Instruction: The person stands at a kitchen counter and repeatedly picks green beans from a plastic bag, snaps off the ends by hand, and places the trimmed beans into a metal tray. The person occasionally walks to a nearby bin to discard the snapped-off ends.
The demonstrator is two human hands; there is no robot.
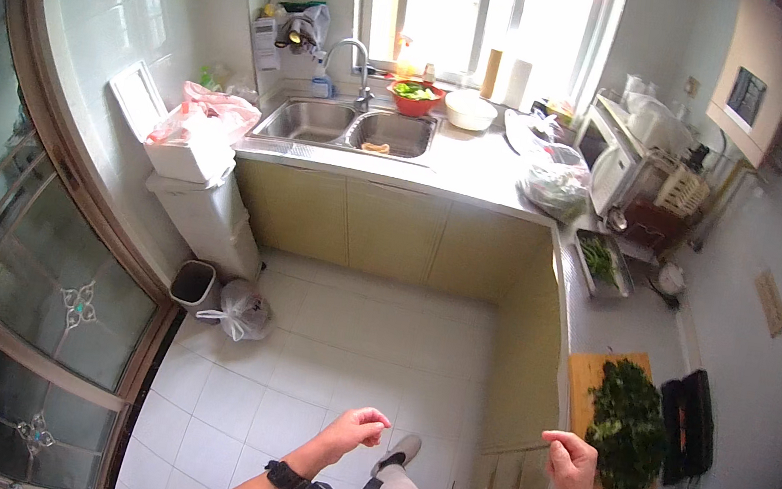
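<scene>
My left hand hangs over the floor with its fingers curled and nothing in it. By the edge of the right-hand counter, my right hand is loosely closed, with nothing visible in it. Beside and partly behind that hand lies a wooden cutting board. Chopped leafy greens cover most of the board. A black case sits on the wall side of the greens. Farther along the counter is a metal tray holding green vegetables.
Ahead is a double sink, with a red bowl of greens and a white bowl behind it. Plastic bags occupy the counter corner. At left stand a trash bin and a tied bag near glass doors.
</scene>
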